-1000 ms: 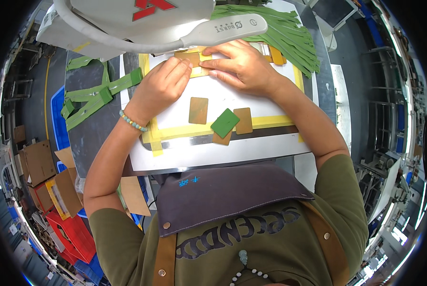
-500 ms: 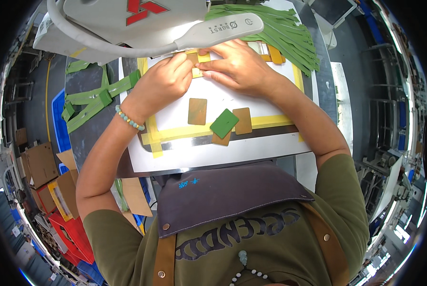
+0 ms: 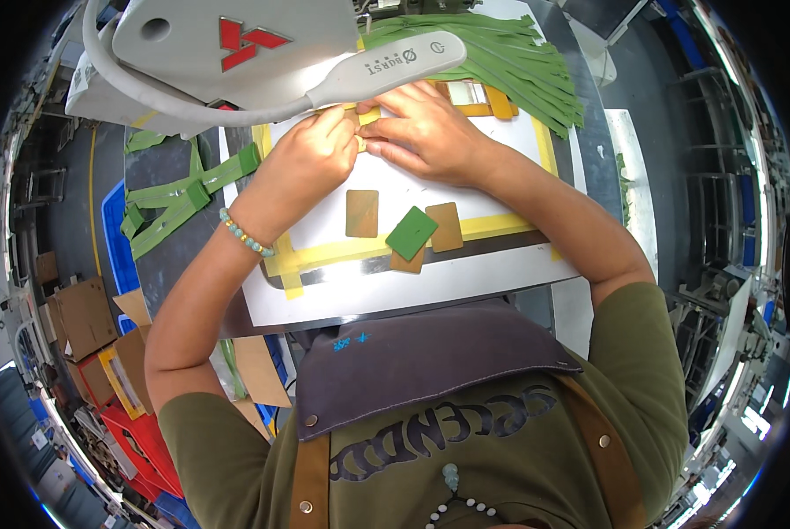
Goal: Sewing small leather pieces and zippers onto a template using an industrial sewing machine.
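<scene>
My left hand (image 3: 320,145) is closed at the work under the lamp, its pinched fingertips hiding whatever they hold. My right hand (image 3: 421,132) lies beside it, fingers apart and bent, touching a small tan-and-yellow piece (image 3: 367,117), which is mostly covered by both hands. Lower on the white taped board (image 3: 311,212) lie a tan card (image 3: 361,213), a green card (image 3: 411,232) overlapping another tan card, and a further tan card (image 3: 448,229) at its right. A yellow tool or holder with a clear middle (image 3: 500,101) sits just beyond my right hand.
A grey machine (image 3: 183,62) and pale cabled handset (image 3: 386,66) hang over the board. Green zipper tapes (image 3: 483,53) fan out at the back right, and more green strips (image 3: 170,203) lie at left. Cardboard boxes (image 3: 82,317) and blue and red crates (image 3: 135,445) stand at lower left.
Both hands stay together at the small piece, the left fingers shifting slightly and covering more of it. The machine and handset appear slightly shifted left and down as the view moves a little.
</scene>
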